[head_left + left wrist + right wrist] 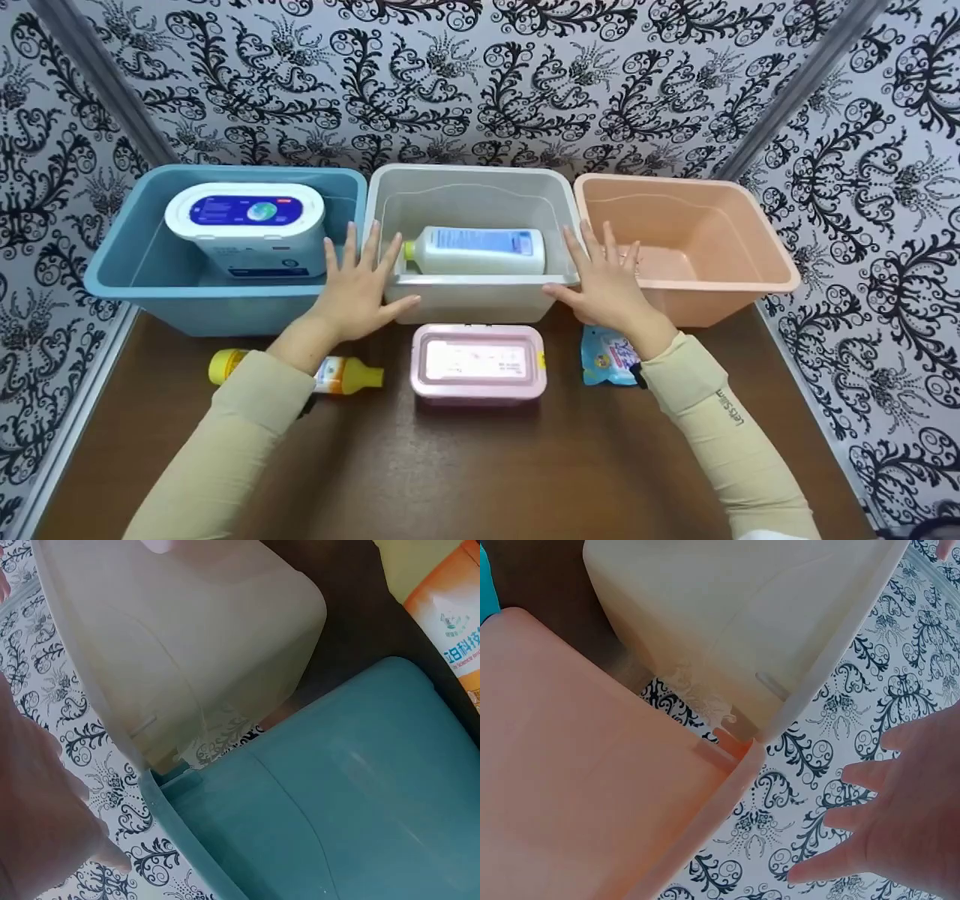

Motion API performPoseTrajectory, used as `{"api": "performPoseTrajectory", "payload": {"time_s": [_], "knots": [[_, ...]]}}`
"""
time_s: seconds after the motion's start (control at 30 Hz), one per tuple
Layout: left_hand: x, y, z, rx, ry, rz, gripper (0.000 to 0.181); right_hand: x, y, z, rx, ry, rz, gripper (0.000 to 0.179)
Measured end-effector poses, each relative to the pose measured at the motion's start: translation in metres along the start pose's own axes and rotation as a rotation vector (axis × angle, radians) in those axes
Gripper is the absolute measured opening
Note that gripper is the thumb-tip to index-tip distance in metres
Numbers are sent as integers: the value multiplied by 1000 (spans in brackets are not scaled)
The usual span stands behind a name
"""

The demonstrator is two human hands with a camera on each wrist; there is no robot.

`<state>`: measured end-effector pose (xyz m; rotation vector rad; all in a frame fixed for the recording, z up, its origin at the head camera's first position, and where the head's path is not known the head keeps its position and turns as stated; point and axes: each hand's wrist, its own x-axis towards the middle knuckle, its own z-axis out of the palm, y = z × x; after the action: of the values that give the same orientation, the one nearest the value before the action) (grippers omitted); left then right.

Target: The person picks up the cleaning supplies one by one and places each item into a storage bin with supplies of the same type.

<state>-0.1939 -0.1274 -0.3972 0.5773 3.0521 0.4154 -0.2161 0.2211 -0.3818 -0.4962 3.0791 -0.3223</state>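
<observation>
My left hand (356, 296) is spread wide, its fingers pointing away over the meeting rims of the blue bin (217, 313) and the grey bin (480, 301). My right hand (609, 292), also with fingers spread, overlaps the rims of the grey bin and the peach bin (712, 306). Neither holds anything. Inside the blue bin stands a white oval tub (259, 251) with a dark blue label on its lid. A white bottle (480, 253) with a yellow-green cap lies on its side in the grey bin. Both wrist views show straight fingers beside the bin walls.
On the brown table (480, 480), in front of the bins, lie a yellow bottle (349, 376) partly under the left forearm, a pink lidded box (478, 366) and a blue packet (604, 358) partly behind the right wrist. Patterned walls (480, 75) enclose the back and sides.
</observation>
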Motion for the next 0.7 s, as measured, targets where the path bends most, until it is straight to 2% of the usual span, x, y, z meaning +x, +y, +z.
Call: {"api": "performPoseTrajectory", "payload": {"time_s": [0.17, 0.43, 0.7], "knots": [[-2, 3, 2, 0, 14, 45, 91, -1, 4, 2, -2, 9, -4, 92], [-8, 12, -1, 8, 89, 127, 90, -1, 10, 5, -2, 11, -3, 89], [-15, 21, -1, -14, 169, 264, 84, -3, 16, 6, 13, -25, 9, 89]]}}
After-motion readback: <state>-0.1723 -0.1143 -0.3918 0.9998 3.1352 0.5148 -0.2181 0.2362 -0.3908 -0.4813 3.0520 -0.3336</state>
